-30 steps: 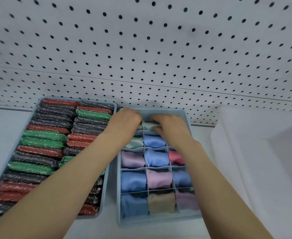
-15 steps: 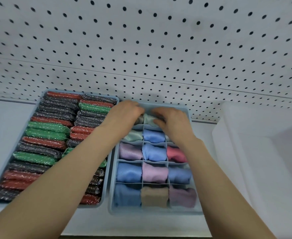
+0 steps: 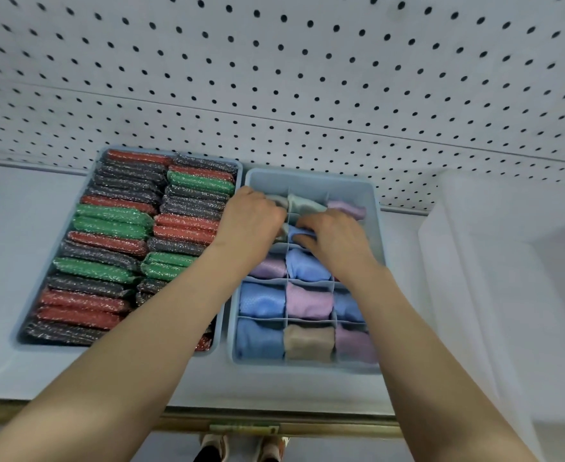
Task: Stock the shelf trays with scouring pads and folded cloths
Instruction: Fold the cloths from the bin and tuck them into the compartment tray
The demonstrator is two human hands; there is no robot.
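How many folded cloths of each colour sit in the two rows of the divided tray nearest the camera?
Blue cloths: 3
Lilac cloths: 2
Tan cloth: 1
Total: 6

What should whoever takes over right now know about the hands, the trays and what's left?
Left hand: over the cloth tray's far-left cells, fingers curled into a grey cloth.
Right hand: over the second row, fingers curled on a blue cloth.
Pad tray: on the left, packed with two columns of red, green and grey pads; looks done.
Cloth tray: the near rows hold folded cloths; the cells under the hands are partly hidden.
Left to do: seat the far cloths and check the hidden cells.
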